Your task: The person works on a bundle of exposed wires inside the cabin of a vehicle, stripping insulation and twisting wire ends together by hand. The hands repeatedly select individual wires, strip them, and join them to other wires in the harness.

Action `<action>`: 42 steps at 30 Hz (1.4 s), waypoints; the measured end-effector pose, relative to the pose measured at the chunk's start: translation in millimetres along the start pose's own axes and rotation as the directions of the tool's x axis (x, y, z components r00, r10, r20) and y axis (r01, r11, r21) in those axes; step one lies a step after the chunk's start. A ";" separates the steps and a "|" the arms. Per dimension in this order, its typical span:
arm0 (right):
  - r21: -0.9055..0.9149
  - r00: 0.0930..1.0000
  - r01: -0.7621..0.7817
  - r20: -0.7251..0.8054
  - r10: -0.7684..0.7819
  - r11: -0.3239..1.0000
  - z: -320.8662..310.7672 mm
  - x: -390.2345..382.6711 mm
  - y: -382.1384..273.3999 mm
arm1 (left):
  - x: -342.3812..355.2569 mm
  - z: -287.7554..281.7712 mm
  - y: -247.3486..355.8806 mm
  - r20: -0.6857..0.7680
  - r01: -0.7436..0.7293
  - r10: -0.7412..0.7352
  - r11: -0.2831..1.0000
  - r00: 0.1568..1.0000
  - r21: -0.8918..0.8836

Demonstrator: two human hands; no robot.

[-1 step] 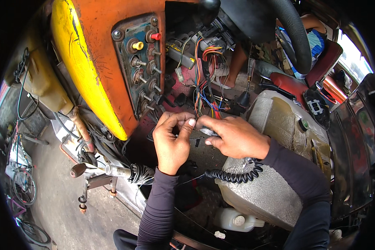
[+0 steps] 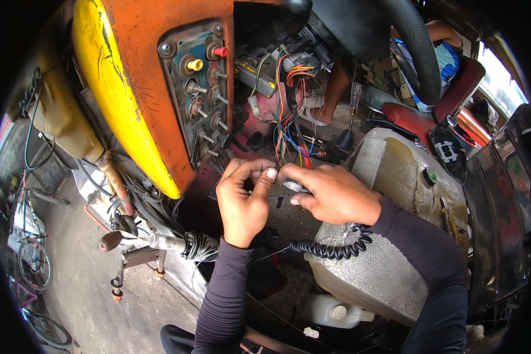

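My left hand [image 2: 246, 200] is closed, thumb against the forefinger, pinching a thin wire at the lower end of a loose wire bundle [image 2: 286, 127]. The bundle has orange, red, blue and pale strands hanging below the steering column. Right beside it, my right hand [image 2: 339, 194] has its fingers curled at the same wire ends. Under its fingers shows part of a silvery object [image 2: 295, 187], mostly hidden, so its kind is unclear. A black coiled cord [image 2: 330, 251] runs beneath my right wrist. A red-wrapped strand [image 2: 306, 156] stands just beyond my fingers.
An orange and yellow panel with toggle switches [image 2: 200, 88] rises at the left. A steering wheel [image 2: 416, 47] hangs at upper right, near a seated person's bare leg [image 2: 333, 88]. A silvery padded cover [image 2: 374, 259] lies right; below it is a white plastic jug [image 2: 336, 311].
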State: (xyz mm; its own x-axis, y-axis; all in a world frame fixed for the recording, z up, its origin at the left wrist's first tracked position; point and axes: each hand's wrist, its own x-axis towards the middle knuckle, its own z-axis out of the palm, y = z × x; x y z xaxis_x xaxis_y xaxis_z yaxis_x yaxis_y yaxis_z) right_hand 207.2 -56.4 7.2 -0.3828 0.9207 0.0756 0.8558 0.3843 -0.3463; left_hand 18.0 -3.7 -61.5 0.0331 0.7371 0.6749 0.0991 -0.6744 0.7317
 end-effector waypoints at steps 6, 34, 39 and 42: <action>-0.108 0.991 0.090 -0.087 -0.100 0.990 5.1 -0.9 2.8 | 5.5 0.2 -1.8 -0.013 -0.011 0.011 1.000 1.000 -0.002; -0.140 0.999 -0.011 0.029 0.015 0.990 -25.5 -41.3 18.4 | 5.0 2.2 0.3 -0.010 -0.018 0.018 1.000 1.000 0.006; -0.106 1.000 -0.008 -0.012 0.007 0.994 -16.5 -31.6 22.5 | 5.3 2.4 1.1 -0.013 -0.007 0.006 1.000 1.000 -0.029; -0.113 0.999 -0.004 -0.036 0.000 0.994 -13.2 -29.6 23.7 | 5.2 1.6 0.7 -0.013 -0.002 0.002 1.000 1.000 -0.024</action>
State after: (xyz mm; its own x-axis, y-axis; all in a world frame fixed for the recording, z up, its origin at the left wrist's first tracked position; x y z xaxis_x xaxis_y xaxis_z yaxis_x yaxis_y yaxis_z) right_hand 243.5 -73.7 9.1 -0.3701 0.9225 0.1093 0.8911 0.3858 -0.2391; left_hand 19.9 -0.3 -57.5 0.0202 0.7353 0.6775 0.0756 -0.6768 0.7323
